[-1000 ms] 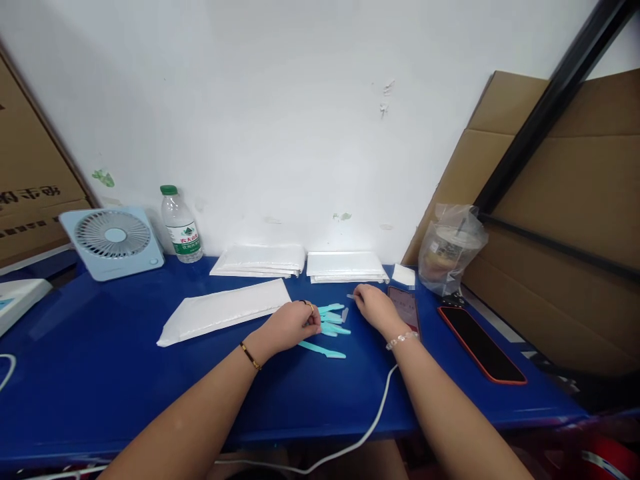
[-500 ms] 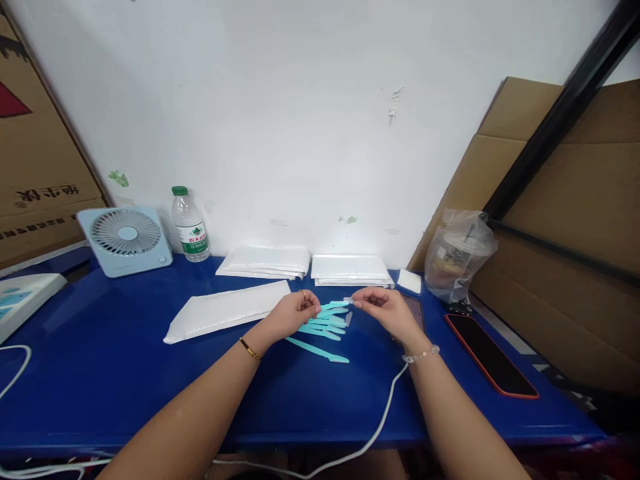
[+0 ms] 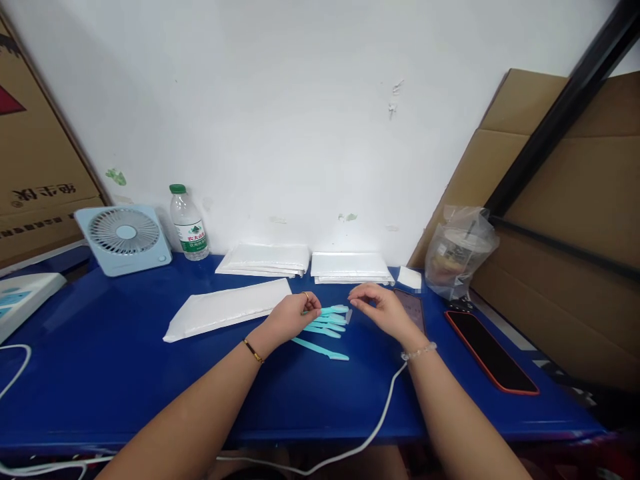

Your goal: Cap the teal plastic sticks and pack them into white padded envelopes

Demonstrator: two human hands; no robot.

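Observation:
My left hand [image 3: 295, 313] pinches a teal eyebrow razor [image 3: 330, 311] between thumb and fingers, its blade end pointing right. Something clear, apparently a cap, covers that end. Below it, several more teal razors [image 3: 327, 328] lie fanned on the blue table, partly hidden by my left hand. One separate razor [image 3: 323, 349] lies nearest me. A small clear plastic piece [image 3: 349, 316] rests by the razor tips. My right hand [image 3: 383, 310] hovers just right of the razors, thumb and index finger slightly apart, with nothing visible between them.
White padded mailers [image 3: 230, 308] lie behind my left hand, with stacks [image 3: 353, 267] along the wall. A fan [image 3: 125, 237] and water bottle [image 3: 190, 227] stand left. A phone [image 3: 493, 353], bagged drink [image 3: 457, 257] and another dark device [image 3: 413, 310] are right. A white cable [image 3: 385, 413] crosses the front edge.
My right hand has come away from the razor tip, and the clear piece at its fingertips no longer shows there. The razor in my left hand has dipped slightly.

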